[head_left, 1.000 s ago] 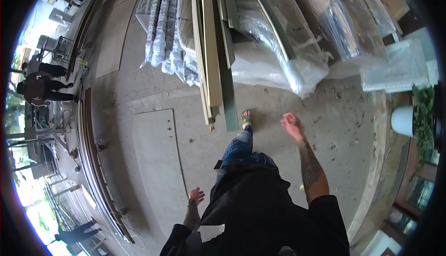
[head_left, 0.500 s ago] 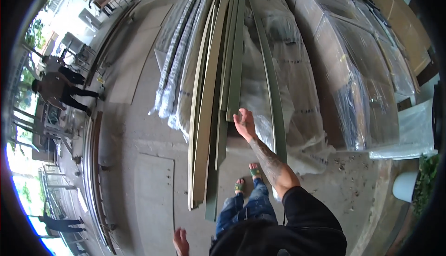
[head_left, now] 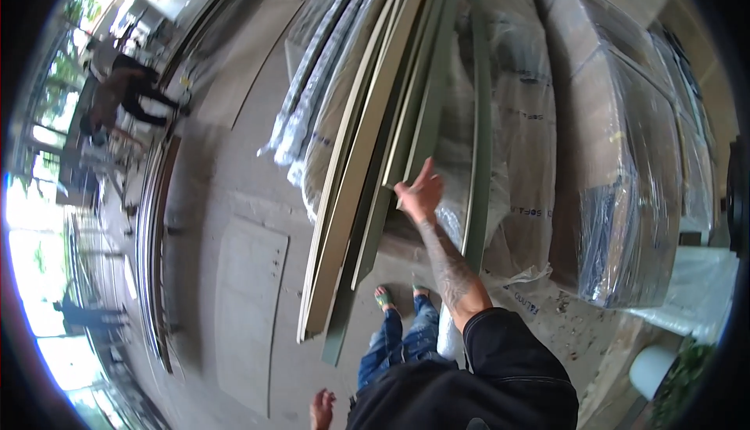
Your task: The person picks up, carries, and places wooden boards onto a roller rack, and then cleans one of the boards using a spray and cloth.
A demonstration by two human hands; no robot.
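Observation:
My right hand [head_left: 423,194] reaches out over the near end of a grey-green board [head_left: 432,110], with a finger and thumb spread apart. It seems to hold nothing; whether it touches the board is hard to tell. Left of it, long beige boards [head_left: 341,258] and a darker green board [head_left: 337,324] lie side by side in a stack, their near ends uneven. Another long green strip [head_left: 478,157] lies apart on the right. My left hand [head_left: 322,409] hangs low by my left side, fingers loosely bent and apart, with nothing in it.
Plastic-wrapped long rolls [head_left: 316,63] lie left of the boards. Wrapped bundles [head_left: 523,133] and big film-covered cartons [head_left: 625,149] stand to the right, near a white pot [head_left: 652,371] with a plant. A flat panel [head_left: 248,305] lies on the floor. Several people [head_left: 117,102] are at far left.
My view has turned, so the boards now slant more. My right hand has spread its fingers at the board's end. At far left, a person bends lower.

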